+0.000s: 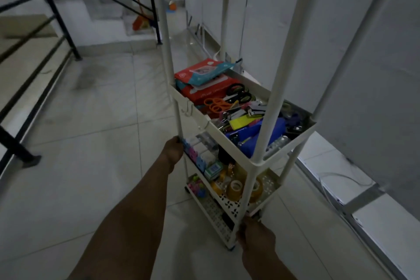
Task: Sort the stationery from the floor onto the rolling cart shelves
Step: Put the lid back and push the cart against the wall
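Observation:
A white rolling cart (270,95) with several shelves stands on the tiled floor in front of me. Its middle shelf holds red boxes (204,91), orange scissors (216,104), black scissors (238,92), staplers and blue items. The shelf below carries tape rolls (236,188), small boxes and coloured clips. My left hand (173,150) grips the cart's near-left post below the middle shelf. My right hand (254,234) grips the near-right post low down, close to the bottom shelf.
A black stair railing (45,29) and steps run along the left. A broom (141,22) leans by the stairs behind the cart. A grey wall and a bright floor-level window strip (363,200) lie to the right. Pale floor tiles (91,132) spread to the left.

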Tool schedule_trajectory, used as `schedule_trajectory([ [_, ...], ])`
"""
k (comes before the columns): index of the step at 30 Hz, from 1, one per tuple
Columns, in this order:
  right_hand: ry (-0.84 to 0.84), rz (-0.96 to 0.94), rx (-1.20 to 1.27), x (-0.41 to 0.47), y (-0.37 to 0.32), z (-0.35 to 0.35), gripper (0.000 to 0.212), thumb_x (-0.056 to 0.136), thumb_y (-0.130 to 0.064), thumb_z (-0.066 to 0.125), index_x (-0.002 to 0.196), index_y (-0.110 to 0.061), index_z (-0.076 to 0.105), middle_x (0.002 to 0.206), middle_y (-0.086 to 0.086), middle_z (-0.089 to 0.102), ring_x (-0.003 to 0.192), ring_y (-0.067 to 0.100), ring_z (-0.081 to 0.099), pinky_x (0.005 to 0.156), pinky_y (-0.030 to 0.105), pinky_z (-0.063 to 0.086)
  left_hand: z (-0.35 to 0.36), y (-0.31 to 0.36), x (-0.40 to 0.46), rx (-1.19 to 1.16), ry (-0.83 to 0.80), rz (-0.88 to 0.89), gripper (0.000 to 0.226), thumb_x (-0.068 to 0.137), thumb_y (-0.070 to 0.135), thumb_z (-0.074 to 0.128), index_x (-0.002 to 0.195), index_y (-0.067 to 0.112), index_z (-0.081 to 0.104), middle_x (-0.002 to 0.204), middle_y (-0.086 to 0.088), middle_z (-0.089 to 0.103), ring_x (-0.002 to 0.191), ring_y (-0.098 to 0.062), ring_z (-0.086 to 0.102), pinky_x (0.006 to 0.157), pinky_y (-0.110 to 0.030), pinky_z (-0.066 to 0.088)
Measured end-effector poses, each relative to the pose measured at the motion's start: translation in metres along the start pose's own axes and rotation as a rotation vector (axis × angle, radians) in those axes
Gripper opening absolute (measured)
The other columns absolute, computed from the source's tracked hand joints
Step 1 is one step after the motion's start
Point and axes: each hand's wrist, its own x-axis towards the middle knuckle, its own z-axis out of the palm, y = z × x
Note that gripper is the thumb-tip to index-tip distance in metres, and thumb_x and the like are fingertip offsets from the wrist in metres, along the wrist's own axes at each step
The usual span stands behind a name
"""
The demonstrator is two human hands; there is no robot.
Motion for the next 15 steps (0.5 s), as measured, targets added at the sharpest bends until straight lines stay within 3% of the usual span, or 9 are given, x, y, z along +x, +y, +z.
schedule_trajectory([
  [2, 0.016, 0.019, -0.002, -0.004, -0.008, 0.003, 0.009, 0.092, -0.005, 0.059, 0.086, 0.0, 0.064, 0.083, 0.016, 0.058, 0.069, 0.026, 0.05, 0.067, 0.035, 0.045, -0.003, 0.007, -0.003, 0.025, -0.015, -0.002, 0.051, 0.096, -0.002, 0.037, 0.146, 0.004, 0.033, 0.144, -0.017, 0.043, 0.126, -0.035, 0.045, 0.107, -0.042, 0.04],
  [4, 0.014, 0.072, 0.003, -0.015, -0.018, 0.004, 0.005, 0.091, -0.003, 0.06, 0.089, 0.001, 0.063, 0.093, 0.017, 0.06, 0.083, 0.03, 0.056, 0.086, 0.042, 0.054, -0.006, 0.017, -0.01, 0.047, -0.023, -0.009, 0.058, 0.094, -0.005, 0.038, 0.15, 0.008, 0.027, 0.15, -0.013, 0.037, 0.133, -0.032, 0.039, 0.111, -0.042, 0.037],
  [6, -0.004, 0.114, 0.02, -0.031, -0.029, 0.003, 0.005, 0.09, 0.0, 0.06, 0.094, 0.002, 0.061, 0.106, 0.018, 0.06, 0.098, 0.033, 0.059, 0.097, 0.05, 0.05, -0.013, 0.034, -0.02, 0.016, -0.017, -0.029, 0.062, 0.092, -0.01, 0.035, 0.151, 0.01, 0.025, 0.153, -0.01, 0.034, 0.134, -0.03, 0.038, 0.111, -0.042, 0.036],
  [8, -0.027, 0.134, 0.032, -0.052, -0.044, 0.001, 0.011, 0.09, 0.001, 0.058, 0.101, 0.002, 0.059, 0.113, 0.018, 0.06, 0.107, 0.035, 0.059, 0.098, 0.049, 0.049, -0.023, 0.054, -0.031, -0.04, -0.024, -0.023, 0.067, 0.089, -0.015, 0.033, 0.151, 0.011, 0.024, 0.153, -0.011, 0.033, 0.134, -0.032, 0.038, 0.111, -0.045, 0.034],
  [11, -0.053, 0.134, 0.044, -0.084, -0.07, 0.0, 0.011, 0.092, 0.001, 0.055, 0.102, 0.002, 0.057, 0.116, 0.02, 0.06, 0.106, 0.035, 0.059, 0.098, 0.046, 0.049, -0.041, 0.09, -0.047, -0.123, -0.023, -0.01, 0.072, 0.086, -0.017, 0.034, 0.15, 0.016, 0.027, 0.15, -0.009, 0.037, 0.133, -0.031, 0.041, 0.107, -0.046, 0.037],
  [15, -0.098, 0.154, 0.056, -0.135, -0.107, -0.004, 0.006, 0.093, 0.001, 0.054, 0.097, 0.001, 0.057, 0.114, 0.022, 0.059, 0.113, 0.038, 0.057, 0.103, 0.05, 0.045, -0.064, 0.151, -0.073, -0.21, 0.018, -0.034, 0.064, 0.091, -0.009, 0.039, 0.147, 0.019, 0.034, 0.147, -0.001, 0.043, 0.118, -0.019, 0.048, 0.088, -0.033, 0.045],
])
